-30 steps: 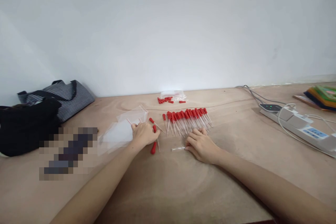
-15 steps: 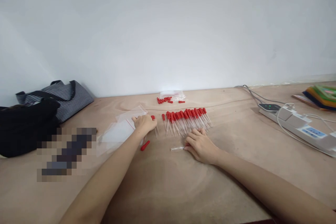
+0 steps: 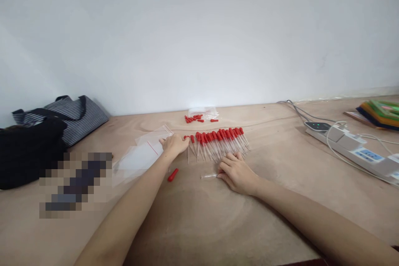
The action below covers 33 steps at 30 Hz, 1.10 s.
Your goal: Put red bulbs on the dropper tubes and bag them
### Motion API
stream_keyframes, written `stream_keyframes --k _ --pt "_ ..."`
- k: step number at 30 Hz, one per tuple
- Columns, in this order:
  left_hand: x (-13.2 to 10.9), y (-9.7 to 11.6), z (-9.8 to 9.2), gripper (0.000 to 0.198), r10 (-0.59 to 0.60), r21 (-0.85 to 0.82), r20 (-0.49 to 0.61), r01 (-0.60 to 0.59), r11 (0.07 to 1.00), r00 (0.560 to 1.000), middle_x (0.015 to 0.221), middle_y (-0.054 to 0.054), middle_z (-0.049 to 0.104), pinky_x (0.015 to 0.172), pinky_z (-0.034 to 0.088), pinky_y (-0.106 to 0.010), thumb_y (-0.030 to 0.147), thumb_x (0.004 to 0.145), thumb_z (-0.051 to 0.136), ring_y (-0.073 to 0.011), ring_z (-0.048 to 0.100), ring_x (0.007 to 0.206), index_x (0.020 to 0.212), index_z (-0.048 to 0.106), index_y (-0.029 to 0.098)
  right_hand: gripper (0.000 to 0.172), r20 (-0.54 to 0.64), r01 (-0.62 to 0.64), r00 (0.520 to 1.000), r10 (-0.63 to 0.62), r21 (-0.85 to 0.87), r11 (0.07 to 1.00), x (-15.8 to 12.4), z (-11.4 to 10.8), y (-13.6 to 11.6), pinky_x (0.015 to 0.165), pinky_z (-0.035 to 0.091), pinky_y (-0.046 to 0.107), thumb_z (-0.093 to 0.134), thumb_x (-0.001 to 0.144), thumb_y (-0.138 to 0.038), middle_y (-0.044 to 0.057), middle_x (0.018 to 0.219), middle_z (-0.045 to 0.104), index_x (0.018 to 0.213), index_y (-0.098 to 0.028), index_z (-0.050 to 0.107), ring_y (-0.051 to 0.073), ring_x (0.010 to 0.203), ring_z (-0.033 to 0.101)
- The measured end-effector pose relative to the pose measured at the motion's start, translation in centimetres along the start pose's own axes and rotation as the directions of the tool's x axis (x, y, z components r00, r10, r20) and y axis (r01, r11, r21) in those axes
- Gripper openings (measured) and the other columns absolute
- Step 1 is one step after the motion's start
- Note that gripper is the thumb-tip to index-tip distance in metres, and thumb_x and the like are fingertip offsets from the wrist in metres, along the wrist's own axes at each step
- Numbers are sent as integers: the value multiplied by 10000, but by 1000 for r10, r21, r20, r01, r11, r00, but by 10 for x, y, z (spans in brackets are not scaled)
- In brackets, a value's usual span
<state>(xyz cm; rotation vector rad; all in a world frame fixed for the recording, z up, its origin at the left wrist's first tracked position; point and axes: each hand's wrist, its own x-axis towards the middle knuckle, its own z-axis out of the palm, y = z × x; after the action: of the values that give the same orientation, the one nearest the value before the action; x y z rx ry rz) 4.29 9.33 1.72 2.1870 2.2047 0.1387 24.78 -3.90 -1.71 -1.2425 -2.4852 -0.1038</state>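
Okay, left hand (image 3: 175, 144) on the end dropper (image 3: 187, 137), right hand (image 3: 237, 173) on a clear tube (image 3: 208, 176).
We have left thumb and fingertips drawn together at the dropper's red top, just off the left end of the row of droppers (image 3: 215, 136); the grip looks light. Our right fingers are curled over one end of the tube, which lies on our side of the row. To do this neatly, we'd pinch the rubber, line the stem up with its neighbours and keep force off it; it's likely brittle. One red bulb (image 3: 173, 175) sits beside our left forearm, clear bags (image 3: 137, 157) beyond that. Wood-grain table (image 3: 218, 224), pale wall (image 3: 199, 41) behind, power strip (image 3: 352, 143) right, striped bag (image 3: 86, 114) left.
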Motion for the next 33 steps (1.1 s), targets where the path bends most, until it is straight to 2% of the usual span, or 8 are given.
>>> stream_keyframes --k 4,8,12,15,18,23,27,33 --pt "-14 -13 -11 367 9 22 -18 -8 1000 1000 836 -151 662 761 296 -465 388 753 353 -341 561 882 708 654 183 156 -13 6 1000 -6 8 1000 -1 1 0 691 212 309 443 844 -276 30 780 566 749 -166 501 159 778 412" --pt "-45 -33 -24 260 179 20 -9 -179 984 984 736 -56 656 805 261 -432 339 734 405 -258 568 819 621 592 198 135 -51 0 999 1 18 1000 -1 2 0 700 221 304 444 844 -246 22 761 568 744 -167 489 152 770 428" --pt "-76 -58 -31 236 461 -33 52 -460 887 886 680 -3 622 819 235 -402 442 673 514 -210 551 768 664 571 213 112 -103 -11 995 16 46 999 -1 4 0 735 226 305 443 844 -200 10 746 574 744 -168 483 136 756 447" --pt "-91 -67 -27 176 538 -51 64 -535 843 841 683 2 609 808 232 -392 377 688 520 -193 542 756 654 554 208 111 -133 6 991 4 72 997 0 6 0 750 225 310 463 837 -207 4 727 580 740 -168 502 138 761 454" --pt "-102 -60 -17 126 579 -17 -34 -580 815 815 703 -9 605 798 240 -400 290 729 480 -186 535 748 669 539 197 89 -152 11 988 1 78 997 0 6 0 744 226 315 471 832 -206 14 765 596 853 -172 551 148 787 454" --pt "-113 -32 2 122 676 -15 -224 -696 718 702 767 -30 625 859 234 -438 251 774 462 -200 529 816 768 575 203 165 -118 17 993 -6 96 995 -1 5 1 739 225 328 457 845 -234 17 759 594 888 -217 615 148 784 446" --pt "-115 -21 17 190 693 -28 -325 -739 673 643 994 -50 632 951 175 -493 248 801 464 -222 523 962 932 600 239 182 -129 -14 991 29 118 993 -1 6 2 737 226 329 484 835 -285 28 782 594 921 -230 635 149 799 448" --pt "-112 -24 33 221 667 -39 -423 -747 663 614 1052 -30 627 1015 105 -516 211 834 431 -224 503 1061 910 631 265 156 -170 -63 982 85 129 990 6 13 -7 724 218 328 511 821 -303 19 793 593 847 -260 659 147 797 448"
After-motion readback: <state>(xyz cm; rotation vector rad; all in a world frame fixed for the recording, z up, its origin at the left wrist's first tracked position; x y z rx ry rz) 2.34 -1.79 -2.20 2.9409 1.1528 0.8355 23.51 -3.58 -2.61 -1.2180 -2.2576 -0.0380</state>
